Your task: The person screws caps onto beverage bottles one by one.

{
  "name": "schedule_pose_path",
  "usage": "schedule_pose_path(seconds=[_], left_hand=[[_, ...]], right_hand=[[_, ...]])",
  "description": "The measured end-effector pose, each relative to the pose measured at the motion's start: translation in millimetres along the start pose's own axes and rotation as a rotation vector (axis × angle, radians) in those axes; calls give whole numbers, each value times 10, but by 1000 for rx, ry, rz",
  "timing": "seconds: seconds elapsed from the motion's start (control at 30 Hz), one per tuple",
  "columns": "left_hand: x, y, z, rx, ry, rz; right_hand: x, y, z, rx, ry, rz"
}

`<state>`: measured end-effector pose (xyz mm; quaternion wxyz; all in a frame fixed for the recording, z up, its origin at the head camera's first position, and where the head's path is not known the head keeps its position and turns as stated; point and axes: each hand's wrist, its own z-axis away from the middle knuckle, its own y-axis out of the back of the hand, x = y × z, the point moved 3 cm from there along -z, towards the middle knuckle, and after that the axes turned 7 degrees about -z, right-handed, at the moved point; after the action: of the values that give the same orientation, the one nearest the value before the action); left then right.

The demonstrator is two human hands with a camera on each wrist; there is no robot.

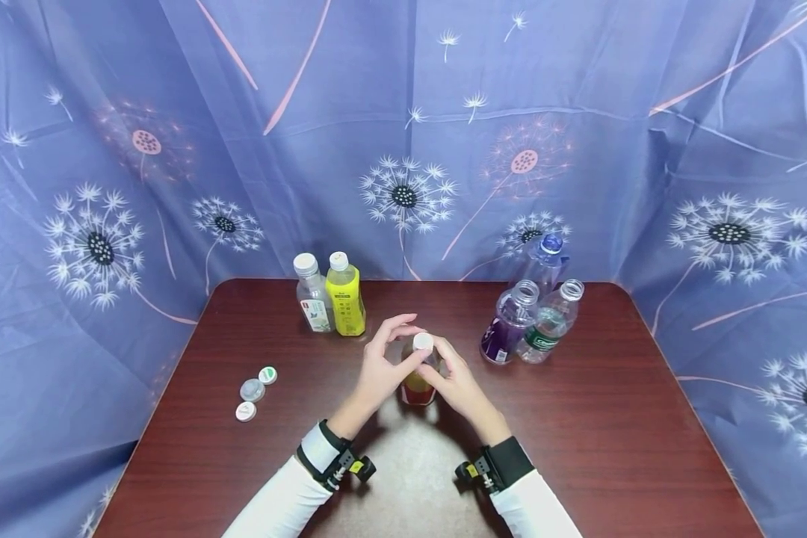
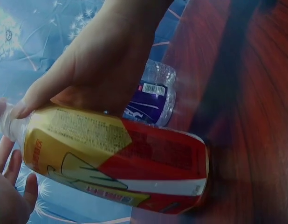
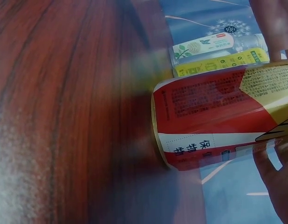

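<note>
A drink bottle (image 1: 418, 388) with a gold and red label stands upright near the middle of the table, a white cap (image 1: 423, 342) on its top. My left hand (image 1: 380, 371) reaches in from the left, thumb and fingers around the cap. From the right, my right hand (image 1: 462, 385) grips the bottle just below the cap, its thumb on the front. The left wrist view shows the right thumb pressed to the neck and the label (image 2: 116, 158) uncovered. Most of the label (image 3: 204, 116) also shows in the right wrist view.
A clear bottle (image 1: 317, 306) and a yellow bottle (image 1: 346, 302), both capped, stand at the back left. Uncapped purple-labelled (image 1: 504, 332) and green-labelled (image 1: 545, 332) bottles stand at the back right, a blue-tinted bottle (image 1: 543, 269) behind them. Loose caps (image 1: 252, 389) lie on the left.
</note>
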<state>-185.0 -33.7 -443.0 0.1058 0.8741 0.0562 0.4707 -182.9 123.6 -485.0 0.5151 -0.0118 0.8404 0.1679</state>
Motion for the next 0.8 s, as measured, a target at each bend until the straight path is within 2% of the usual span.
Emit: schedule_pose_path(seconds=[0.13,0.27,0.47,0.63,0.8], left_hand=[[-19,-14,8,-19,22,1],[-20,-15,5,-8,11,-5],[-1,-11,-4,-7,-41,-39],[10,-21,-19,5,-30,-43],[-1,-32,-5,-13,-26,-23]], right_hand=[[-7,-5,7,2,-3,19],[-9,-8,8,-4,-13,9],[-21,-2,6,-6,-4,21],[-20,5,2,-5,2,22],[-24,1,1,-6,14,30]])
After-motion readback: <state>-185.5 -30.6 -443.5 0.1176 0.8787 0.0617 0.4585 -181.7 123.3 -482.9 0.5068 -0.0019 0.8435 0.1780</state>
